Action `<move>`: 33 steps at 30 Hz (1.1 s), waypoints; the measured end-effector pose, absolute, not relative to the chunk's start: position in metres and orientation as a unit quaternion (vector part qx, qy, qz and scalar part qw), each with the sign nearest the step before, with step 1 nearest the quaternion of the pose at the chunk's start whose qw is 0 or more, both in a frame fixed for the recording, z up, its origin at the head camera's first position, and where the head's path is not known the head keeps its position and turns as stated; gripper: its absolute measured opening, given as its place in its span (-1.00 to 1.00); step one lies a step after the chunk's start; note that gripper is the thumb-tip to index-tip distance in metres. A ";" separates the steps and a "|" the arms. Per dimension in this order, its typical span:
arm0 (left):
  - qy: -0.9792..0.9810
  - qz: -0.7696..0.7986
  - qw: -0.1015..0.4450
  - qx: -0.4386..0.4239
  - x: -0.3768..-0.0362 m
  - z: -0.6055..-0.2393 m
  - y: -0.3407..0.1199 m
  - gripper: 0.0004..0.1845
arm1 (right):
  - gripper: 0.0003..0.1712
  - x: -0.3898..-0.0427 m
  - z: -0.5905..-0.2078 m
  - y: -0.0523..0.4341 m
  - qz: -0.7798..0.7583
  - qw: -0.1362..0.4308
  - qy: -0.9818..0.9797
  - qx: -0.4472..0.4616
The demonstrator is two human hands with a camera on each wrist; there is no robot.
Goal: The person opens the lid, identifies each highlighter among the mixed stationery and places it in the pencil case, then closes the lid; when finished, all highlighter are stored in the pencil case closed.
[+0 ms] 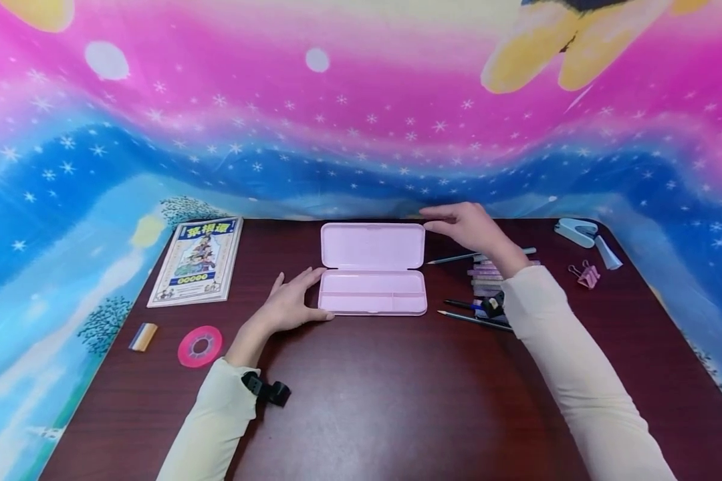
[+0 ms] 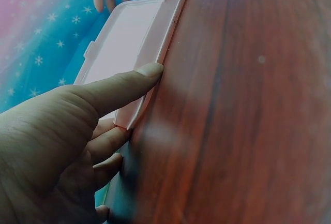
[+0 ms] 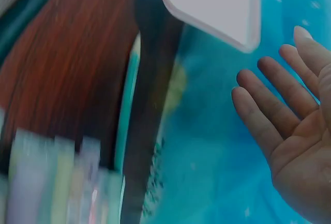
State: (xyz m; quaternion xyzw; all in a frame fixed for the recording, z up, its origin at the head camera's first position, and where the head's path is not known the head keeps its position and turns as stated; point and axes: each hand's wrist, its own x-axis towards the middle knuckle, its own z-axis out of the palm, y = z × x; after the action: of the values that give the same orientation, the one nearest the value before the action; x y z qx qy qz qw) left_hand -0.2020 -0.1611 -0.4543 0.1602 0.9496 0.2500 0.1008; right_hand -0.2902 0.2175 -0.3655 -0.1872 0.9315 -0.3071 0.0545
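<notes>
A pink pencil case (image 1: 373,302) lies open on the table, its lid (image 1: 373,246) raised at the back and its divided tray bare. My left hand (image 1: 291,304) holds the case by its front left corner; in the left wrist view the thumb (image 2: 129,81) lies along the front wall and the fingers rest against the left end. By the upper right corner of the lid is my right hand (image 1: 466,224), fingers extended and holding nothing. From the right wrist view, the palm (image 3: 305,151) faces the lid with a gap between them.
Right of the case lie a teal pencil (image 3: 127,105), several pale pens (image 1: 486,277) and another pencil (image 1: 472,319). Farther right are a stapler (image 1: 576,232) and a pink binder clip (image 1: 586,275). At left are a book (image 1: 198,260), an eraser (image 1: 143,337) and a pink tape roll (image 1: 200,346).
</notes>
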 end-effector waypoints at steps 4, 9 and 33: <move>0.949 0.252 0.101 0.161 -0.205 -0.454 -0.159 0.07 | -0.36 -0.284 -0.361 0.247 -0.317 0.051 0.933 -0.165; 0.949 0.252 0.100 0.162 -0.207 -0.454 -0.157 0.06 | -0.36 -0.269 -0.356 0.285 -0.312 0.038 0.939 -0.143; 0.949 0.253 0.092 0.167 -0.203 -0.457 -0.161 0.05 | -0.48 -0.184 -0.401 0.395 -0.230 0.052 0.970 -0.057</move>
State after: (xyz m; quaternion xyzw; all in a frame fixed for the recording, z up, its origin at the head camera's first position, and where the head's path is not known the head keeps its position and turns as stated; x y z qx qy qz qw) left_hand -0.2033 -0.1613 -0.4573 0.1669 0.9486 0.2526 0.0922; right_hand -0.1839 0.3952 -0.4011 -0.0571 0.9701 -0.2303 0.0517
